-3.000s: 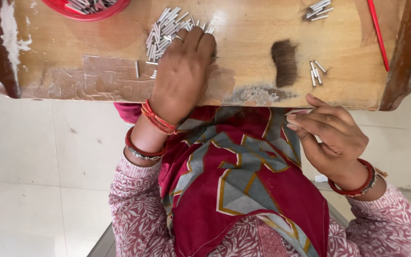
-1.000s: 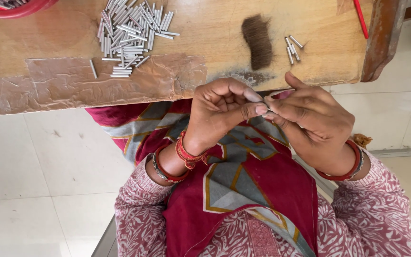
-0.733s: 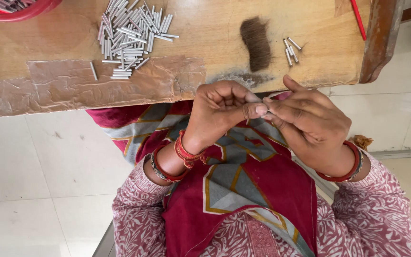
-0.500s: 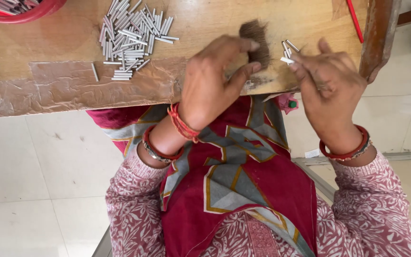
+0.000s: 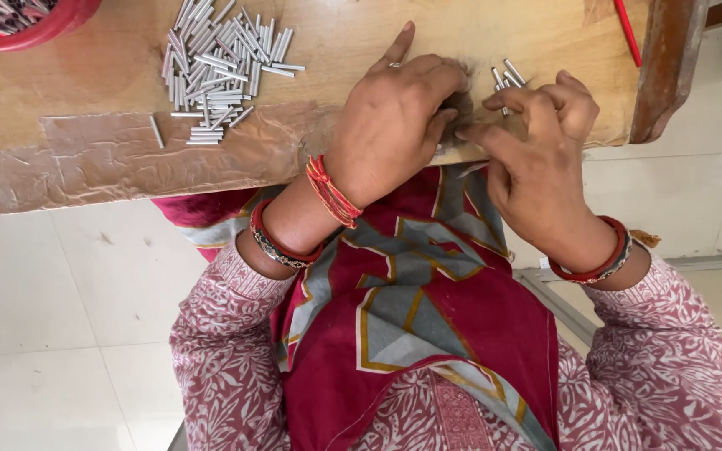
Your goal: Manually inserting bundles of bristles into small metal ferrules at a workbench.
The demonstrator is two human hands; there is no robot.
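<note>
Left hand and right hand together at table edge, fingers curled over dark hair tuft, mostly hidden beneath them. Exact grip: cannot tell. Few tubes peek behind right fingers. Tube pile well left. Red bowl cut off at corner.
</note>
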